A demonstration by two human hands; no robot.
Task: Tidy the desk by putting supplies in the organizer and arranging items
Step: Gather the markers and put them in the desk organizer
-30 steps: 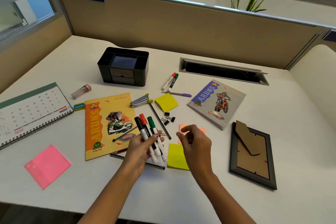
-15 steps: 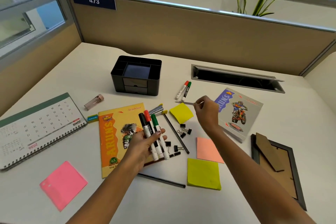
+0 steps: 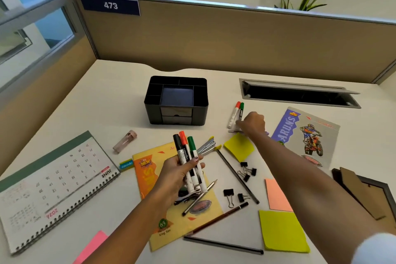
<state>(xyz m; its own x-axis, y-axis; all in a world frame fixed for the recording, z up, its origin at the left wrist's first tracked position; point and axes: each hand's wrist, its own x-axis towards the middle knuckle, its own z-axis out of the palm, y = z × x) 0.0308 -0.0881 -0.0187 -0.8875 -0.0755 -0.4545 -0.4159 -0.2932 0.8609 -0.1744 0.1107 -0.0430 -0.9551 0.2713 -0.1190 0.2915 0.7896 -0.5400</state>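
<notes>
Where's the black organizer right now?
Head view: the black organizer stands mid-desk toward the partition, left of the two loose markers, beyond the left hand.

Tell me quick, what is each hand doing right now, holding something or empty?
Left hand: holds three markers, fingers curled round them.
Right hand: fingers curled down at a pen on the desk; whether it grips it cannot be told.

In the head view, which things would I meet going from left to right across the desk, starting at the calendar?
calendar, clear tube, black organizer, two markers on the desk, purple notebook, picture frame
</notes>
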